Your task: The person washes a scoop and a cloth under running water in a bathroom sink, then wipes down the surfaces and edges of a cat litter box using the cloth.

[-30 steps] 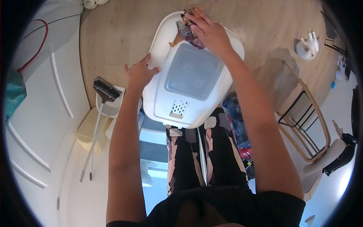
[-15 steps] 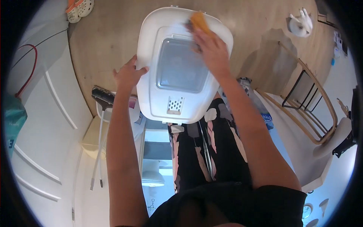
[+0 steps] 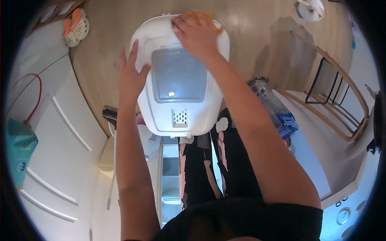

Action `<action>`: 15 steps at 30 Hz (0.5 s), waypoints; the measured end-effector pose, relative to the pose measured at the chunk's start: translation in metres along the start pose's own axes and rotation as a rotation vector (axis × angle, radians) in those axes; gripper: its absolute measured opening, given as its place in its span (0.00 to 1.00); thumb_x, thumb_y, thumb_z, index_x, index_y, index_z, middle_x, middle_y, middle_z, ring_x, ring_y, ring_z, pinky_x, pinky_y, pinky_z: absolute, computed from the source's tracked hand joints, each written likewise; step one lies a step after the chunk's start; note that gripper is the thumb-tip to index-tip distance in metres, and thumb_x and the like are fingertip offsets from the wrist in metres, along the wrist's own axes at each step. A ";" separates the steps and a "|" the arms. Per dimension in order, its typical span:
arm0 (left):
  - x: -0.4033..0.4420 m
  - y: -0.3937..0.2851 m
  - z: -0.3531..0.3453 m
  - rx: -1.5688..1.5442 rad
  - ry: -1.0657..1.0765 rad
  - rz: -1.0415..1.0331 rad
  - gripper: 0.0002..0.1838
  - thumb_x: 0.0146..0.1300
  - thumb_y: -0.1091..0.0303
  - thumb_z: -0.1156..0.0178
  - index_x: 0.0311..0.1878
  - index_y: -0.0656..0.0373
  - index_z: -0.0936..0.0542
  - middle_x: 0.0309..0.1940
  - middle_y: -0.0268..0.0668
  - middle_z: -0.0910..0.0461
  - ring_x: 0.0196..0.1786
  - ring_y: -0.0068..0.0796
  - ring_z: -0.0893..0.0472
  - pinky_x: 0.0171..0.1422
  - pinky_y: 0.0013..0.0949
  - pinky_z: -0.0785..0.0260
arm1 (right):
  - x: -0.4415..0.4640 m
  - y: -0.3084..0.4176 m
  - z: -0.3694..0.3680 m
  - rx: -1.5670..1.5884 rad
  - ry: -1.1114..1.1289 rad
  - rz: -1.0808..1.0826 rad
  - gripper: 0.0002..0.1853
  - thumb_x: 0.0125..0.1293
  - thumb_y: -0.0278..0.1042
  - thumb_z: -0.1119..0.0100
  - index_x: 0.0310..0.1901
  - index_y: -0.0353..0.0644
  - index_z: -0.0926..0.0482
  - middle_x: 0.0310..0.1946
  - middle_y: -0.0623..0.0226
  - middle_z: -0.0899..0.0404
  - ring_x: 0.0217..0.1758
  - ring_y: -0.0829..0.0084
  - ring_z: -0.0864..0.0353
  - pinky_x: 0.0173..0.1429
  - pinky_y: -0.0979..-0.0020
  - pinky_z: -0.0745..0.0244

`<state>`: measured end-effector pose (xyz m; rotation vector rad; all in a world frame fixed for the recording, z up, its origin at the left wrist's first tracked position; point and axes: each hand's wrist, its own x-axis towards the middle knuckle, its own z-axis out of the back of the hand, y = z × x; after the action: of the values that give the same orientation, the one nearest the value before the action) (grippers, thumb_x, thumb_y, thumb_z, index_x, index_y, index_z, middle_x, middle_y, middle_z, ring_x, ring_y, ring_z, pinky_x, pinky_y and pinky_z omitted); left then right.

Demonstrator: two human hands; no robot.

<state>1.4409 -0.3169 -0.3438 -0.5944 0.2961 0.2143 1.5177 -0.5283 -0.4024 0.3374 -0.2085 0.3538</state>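
Note:
A white plastic box [image 3: 161, 116] with a translucent grey panel [image 3: 179, 76] and a small perforated vent [image 3: 180, 118] lies in front of my legs. My right hand [image 3: 195, 34] presses a crumpled orange-brown cloth [image 3: 201, 16] onto the far edge of the box top; its fingers partly cover the cloth. At the near-left side of the box, my left hand [image 3: 134, 74] has its fingers spread, with the thumb against the box edge and nothing held.
Clogs [image 3: 76, 27] lie at the upper left, a white cat [image 3: 310, 9] at the upper right. A wooden-framed chair [image 3: 337, 72] and plastic bags [image 3: 281, 116] are on the right. A brush [image 3: 109, 114] and a teal bag [image 3: 21, 148] by a white door [image 3: 60, 132] are left.
My right hand has moved the cloth leftward along the far part of the box. My left hand's fingers now point more forward. The whole view has shifted and turned slightly.

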 end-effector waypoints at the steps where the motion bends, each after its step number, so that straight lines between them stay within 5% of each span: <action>1: 0.015 -0.021 0.001 0.128 -0.053 -0.168 0.32 0.56 0.54 0.38 0.65 0.39 0.33 0.63 0.39 0.31 0.60 0.40 0.27 0.65 0.50 0.42 | 0.012 0.009 0.008 -0.055 0.167 -0.030 0.15 0.66 0.45 0.54 0.47 0.57 0.19 0.48 0.78 0.21 0.56 0.68 0.28 0.63 0.59 0.38; 3: 0.043 -0.048 -0.005 0.254 -0.094 -0.359 0.30 0.55 0.57 0.37 0.63 0.38 0.30 0.63 0.38 0.32 0.60 0.38 0.27 0.63 0.50 0.39 | 0.036 0.014 0.019 -0.112 0.333 -0.085 0.15 0.65 0.46 0.54 0.45 0.56 0.18 0.48 0.77 0.21 0.55 0.68 0.27 0.61 0.58 0.36; 6: 0.075 -0.061 -0.015 0.498 0.094 -0.234 0.27 0.53 0.59 0.35 0.59 0.41 0.26 0.59 0.36 0.28 0.55 0.36 0.24 0.59 0.45 0.34 | 0.040 -0.015 0.016 0.151 0.501 -0.284 0.15 0.64 0.44 0.52 0.45 0.52 0.18 0.46 0.75 0.21 0.54 0.67 0.26 0.55 0.59 0.31; 8: 0.087 -0.063 -0.017 0.479 0.146 -0.260 0.26 0.54 0.59 0.36 0.59 0.42 0.26 0.58 0.37 0.27 0.54 0.37 0.23 0.58 0.43 0.33 | 0.033 -0.058 0.017 0.204 0.819 -0.139 0.16 0.63 0.42 0.50 0.48 0.47 0.21 0.45 0.70 0.21 0.53 0.64 0.26 0.52 0.61 0.28; 10: 0.094 -0.063 -0.017 0.482 0.198 -0.282 0.27 0.54 0.59 0.36 0.60 0.43 0.26 0.58 0.40 0.27 0.55 0.40 0.24 0.57 0.37 0.31 | -0.003 -0.098 0.018 0.314 0.670 -0.156 0.15 0.57 0.39 0.44 0.44 0.44 0.19 0.50 0.62 0.22 0.55 0.59 0.25 0.55 0.64 0.28; 13: 0.098 -0.052 -0.021 0.405 0.196 -0.308 0.29 0.52 0.61 0.34 0.61 0.43 0.27 0.60 0.41 0.28 0.57 0.41 0.25 0.59 0.38 0.32 | -0.103 -0.127 -0.020 1.213 0.156 -0.859 0.20 0.63 0.33 0.50 0.57 0.39 0.28 0.59 0.55 0.29 0.62 0.56 0.31 0.67 0.67 0.39; 15: 0.099 -0.065 -0.018 0.380 0.221 -0.249 0.30 0.52 0.63 0.33 0.61 0.43 0.27 0.60 0.41 0.29 0.59 0.41 0.26 0.60 0.38 0.33 | -0.115 -0.101 0.014 1.353 0.117 -1.011 0.22 0.65 0.31 0.54 0.60 0.38 0.31 0.60 0.54 0.31 0.64 0.57 0.33 0.71 0.69 0.44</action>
<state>1.5483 -0.3687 -0.3579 -0.2725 0.4603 -0.1485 1.4477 -0.6578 -0.4481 1.6648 0.3689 -0.5634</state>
